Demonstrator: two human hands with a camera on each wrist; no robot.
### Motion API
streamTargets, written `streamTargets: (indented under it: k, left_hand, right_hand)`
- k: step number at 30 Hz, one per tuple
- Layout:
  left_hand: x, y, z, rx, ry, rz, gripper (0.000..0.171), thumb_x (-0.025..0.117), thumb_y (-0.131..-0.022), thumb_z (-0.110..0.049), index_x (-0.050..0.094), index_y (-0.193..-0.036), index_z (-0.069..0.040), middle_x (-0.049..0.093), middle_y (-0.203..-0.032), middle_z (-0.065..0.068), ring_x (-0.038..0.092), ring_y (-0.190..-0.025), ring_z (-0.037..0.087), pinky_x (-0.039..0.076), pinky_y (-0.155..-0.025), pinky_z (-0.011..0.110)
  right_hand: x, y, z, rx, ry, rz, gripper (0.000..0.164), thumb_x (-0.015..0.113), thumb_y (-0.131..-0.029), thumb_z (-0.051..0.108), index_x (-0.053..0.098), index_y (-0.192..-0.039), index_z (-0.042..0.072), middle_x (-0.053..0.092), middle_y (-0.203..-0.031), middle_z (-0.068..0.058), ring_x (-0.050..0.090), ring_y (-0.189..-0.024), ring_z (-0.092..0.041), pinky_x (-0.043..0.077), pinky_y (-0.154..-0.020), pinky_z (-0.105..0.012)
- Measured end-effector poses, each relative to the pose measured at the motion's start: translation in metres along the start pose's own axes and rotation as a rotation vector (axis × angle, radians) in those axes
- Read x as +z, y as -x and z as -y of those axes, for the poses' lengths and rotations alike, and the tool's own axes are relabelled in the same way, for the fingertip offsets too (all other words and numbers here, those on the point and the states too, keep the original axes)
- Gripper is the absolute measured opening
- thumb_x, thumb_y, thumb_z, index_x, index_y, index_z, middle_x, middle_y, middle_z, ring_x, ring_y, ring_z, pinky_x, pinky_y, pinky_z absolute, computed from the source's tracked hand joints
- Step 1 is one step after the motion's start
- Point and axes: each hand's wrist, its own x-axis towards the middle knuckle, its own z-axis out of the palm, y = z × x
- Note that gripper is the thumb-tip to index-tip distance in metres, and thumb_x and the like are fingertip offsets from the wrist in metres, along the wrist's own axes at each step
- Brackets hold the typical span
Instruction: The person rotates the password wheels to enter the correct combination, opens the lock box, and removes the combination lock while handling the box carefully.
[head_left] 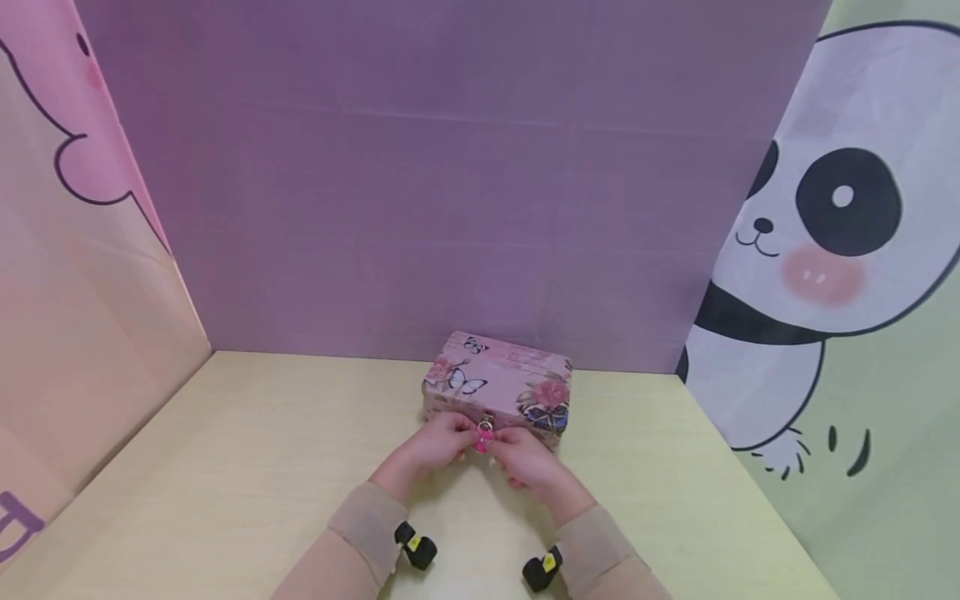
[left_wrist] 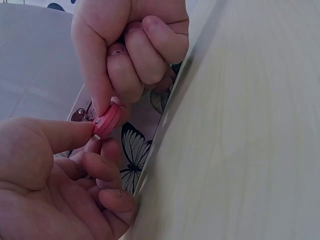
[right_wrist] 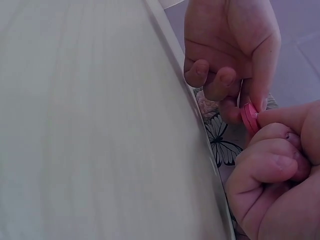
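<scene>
A small pink padlock hangs by its metal shackle from the clasp on the front of a pink box printed with butterflies and roses. My left hand pinches the padlock from the left between thumb and fingers. From the right, my right hand pinches it too, its other fingers curled into the palm. In the left wrist view a small number window shows on the padlock's edge, between the two thumbs. The box lid is down, and the hands cover part of its front.
The box stands on a pale wooden table, near its back edge. Behind rises a purple panel. Side walls carry cartoon prints, a panda on the right. Black wrist cameras sit at both sleeves.
</scene>
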Motion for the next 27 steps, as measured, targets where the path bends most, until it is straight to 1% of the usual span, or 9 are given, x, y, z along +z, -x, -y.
streamTargets:
  k: [8, 14, 20, 27]
  left_hand:
    - [0.0015, -0.0015, 0.0006, 0.004, -0.001, -0.006, 0.014, 0.06, -0.102, -0.009, 0.068, -0.094, 0.0, 0.06, -0.078, 0.01, 0.046, -0.061, 0.013, 0.039, -0.055, 0.026]
    - [0.0019, -0.0015, -0.0003, -0.003, 0.01, -0.003, 0.014, 0.059, -0.101, -0.008, 0.068, -0.095, 0.0, 0.062, -0.082, 0.015, 0.046, -0.06, 0.012, 0.04, -0.055, 0.025]
    - [0.0014, -0.0021, 0.0, -0.025, 0.017, 0.0, 0.016, 0.058, -0.102, -0.009, 0.069, -0.094, -0.001, 0.061, -0.079, 0.012, 0.045, -0.059, 0.012, 0.039, -0.054, 0.025]
    - [0.0006, -0.0015, 0.0001, -0.021, 0.026, 0.003, 0.017, 0.057, -0.102, -0.008, 0.069, -0.093, -0.001, 0.058, -0.075, 0.009, 0.044, -0.058, 0.012, 0.038, -0.054, 0.025]
  right_hand:
    - [0.0004, -0.0019, -0.0017, 0.007, 0.008, -0.003, 0.027, 0.054, -0.103, 0.017, 0.065, -0.111, -0.006, 0.04, -0.061, 0.005, 0.029, -0.046, -0.007, 0.024, -0.041, -0.022]
    - [0.0003, -0.0028, -0.0019, 0.021, -0.004, -0.001, 0.027, 0.054, -0.103, 0.017, 0.065, -0.107, -0.007, 0.039, -0.06, 0.006, 0.029, -0.046, -0.007, 0.024, -0.042, -0.021]
    - [0.0004, -0.0039, -0.0026, 0.038, -0.025, -0.001, 0.027, 0.053, -0.104, 0.018, 0.064, -0.104, -0.007, 0.04, -0.061, 0.006, 0.028, -0.046, -0.007, 0.023, -0.042, -0.021]
    - [0.0008, -0.0047, -0.0032, 0.048, -0.029, -0.003, 0.027, 0.053, -0.104, 0.02, 0.063, -0.099, -0.005, 0.04, -0.061, 0.005, 0.028, -0.046, -0.007, 0.023, -0.041, -0.022]
